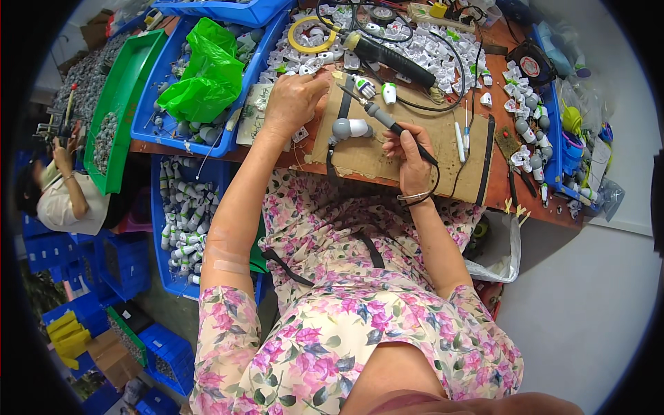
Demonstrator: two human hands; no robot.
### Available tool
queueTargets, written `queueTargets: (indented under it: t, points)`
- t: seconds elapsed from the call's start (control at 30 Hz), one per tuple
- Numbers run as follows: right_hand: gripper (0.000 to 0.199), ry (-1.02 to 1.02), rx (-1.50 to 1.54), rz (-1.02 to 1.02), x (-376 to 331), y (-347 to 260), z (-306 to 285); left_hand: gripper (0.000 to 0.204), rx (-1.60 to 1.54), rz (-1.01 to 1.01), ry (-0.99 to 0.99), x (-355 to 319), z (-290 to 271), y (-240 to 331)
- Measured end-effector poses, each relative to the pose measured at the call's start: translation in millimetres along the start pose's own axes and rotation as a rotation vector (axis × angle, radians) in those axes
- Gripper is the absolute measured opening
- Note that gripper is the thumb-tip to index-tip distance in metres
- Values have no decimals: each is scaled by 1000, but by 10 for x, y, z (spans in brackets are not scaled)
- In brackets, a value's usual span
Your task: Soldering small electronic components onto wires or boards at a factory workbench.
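My right hand (pixel 415 155) grips a soldering iron (pixel 380 116) by its dark handle, the thin tip pointing up and left over a worn cardboard sheet (pixel 401 162). At the pile's near edge, left of the tip, my left hand (pixel 296 104) has its fingers drawn together; whatever they hold is hidden. Between the hands, a grey-and-white bulb-shaped part (pixel 353 128) lies on its side on the cardboard. Two small white-and-green housings, a left one (pixel 364 87) and a right one (pixel 389 93), sit just beyond the iron. Two slim pen-like sticks (pixel 459 142) lie right of my right hand.
Behind the cardboard spread many white plastic parts (pixel 443 62), a yellow tape roll (pixel 294 36) and a black-handled corded tool (pixel 394 59). A blue tray (pixel 230 131) with a green bag (pixel 207 72) stands left. Pliers (pixel 512 187) lie right. Another person (pixel 69 200) works at far left.
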State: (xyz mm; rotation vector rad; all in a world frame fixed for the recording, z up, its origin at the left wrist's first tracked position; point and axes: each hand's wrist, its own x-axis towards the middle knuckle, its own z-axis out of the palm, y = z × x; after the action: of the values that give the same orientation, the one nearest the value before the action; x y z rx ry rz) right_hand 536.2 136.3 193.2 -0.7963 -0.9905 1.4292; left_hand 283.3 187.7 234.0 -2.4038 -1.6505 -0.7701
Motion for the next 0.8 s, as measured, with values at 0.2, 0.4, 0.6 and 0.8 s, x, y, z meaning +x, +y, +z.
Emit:
queueTargets:
  t: [0.2, 0.4, 0.6, 0.8]
  points:
    - [25, -2, -4, -4, 0, 1, 0, 8, -1, 10, 8, 2, 6, -11]
    - [26, -9, 5, -8, -2, 2, 1, 8, 3, -1, -2, 4, -7, 1]
    - [27, -9, 5, -10, -5, 9, -14, 8, 17, -16, -25, 6, -20, 14]
    - [25, 9, 10, -19, -5, 0, 10, 8, 5, -7, -1, -6, 15, -18]
